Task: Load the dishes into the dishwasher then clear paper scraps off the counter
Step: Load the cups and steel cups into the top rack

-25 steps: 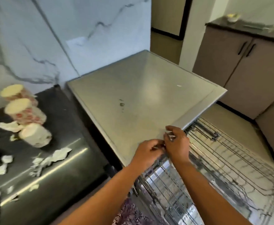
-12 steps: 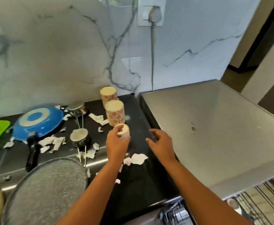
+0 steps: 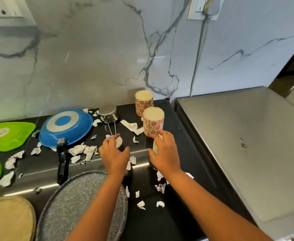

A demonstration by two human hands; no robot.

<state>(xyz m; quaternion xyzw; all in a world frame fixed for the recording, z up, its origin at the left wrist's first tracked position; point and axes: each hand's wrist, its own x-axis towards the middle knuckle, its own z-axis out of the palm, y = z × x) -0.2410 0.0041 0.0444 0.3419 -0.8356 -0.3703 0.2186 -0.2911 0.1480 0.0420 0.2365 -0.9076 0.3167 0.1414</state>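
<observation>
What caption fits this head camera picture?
Both hands, left and right, reach for cups among paper scraps on a dark counter.

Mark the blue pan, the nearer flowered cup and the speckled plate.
blue pan (image 3: 68, 125): head view, upturned base.
nearer flowered cup (image 3: 153, 123): head view, patterned side wall.
speckled plate (image 3: 69, 206): head view, bare speckled surface.

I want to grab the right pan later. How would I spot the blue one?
Look along the black counter below the marbled wall. Left of the two flowered cups lies the blue pan, upside down among paper scraps. It alone has a silver ring on its base and a black handle pointing toward you.
</observation>
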